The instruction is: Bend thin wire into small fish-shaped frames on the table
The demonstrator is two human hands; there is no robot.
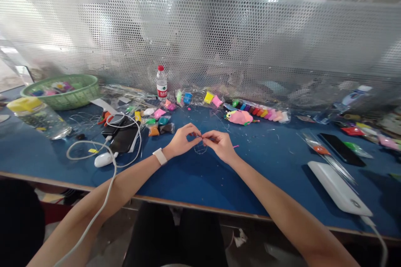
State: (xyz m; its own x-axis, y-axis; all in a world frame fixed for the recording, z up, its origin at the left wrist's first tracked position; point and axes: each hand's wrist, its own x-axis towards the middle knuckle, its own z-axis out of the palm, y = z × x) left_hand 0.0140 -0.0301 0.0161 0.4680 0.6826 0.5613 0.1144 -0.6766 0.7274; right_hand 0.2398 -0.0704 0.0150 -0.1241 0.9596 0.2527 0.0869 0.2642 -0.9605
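Observation:
Over the middle of the blue table, my left hand (pixel 184 139) and my right hand (pixel 219 144) meet at the fingertips. Both pinch a small frame of thin wire (pixel 200 148), whose rounded, cage-like lower part hangs below the fingers. The exact spot where the wire is gripped is hidden by the fingertips. A pink clay figure (pixel 240 117) with a yellow face and green bits lies beyond my right hand. Small packets of coloured clay, among them an orange packet (pixel 153 130), lie just left of my left hand.
A perforated metal screen (pixel 200 41) stands along the table's back. To the left are a green basket (pixel 69 96), a yellow-lidded bottle (pixel 40 119), a black phone (pixel 123 137) and a white cable (pixel 109 192) crossing my left forearm. A white power bank (pixel 340 187) lies right.

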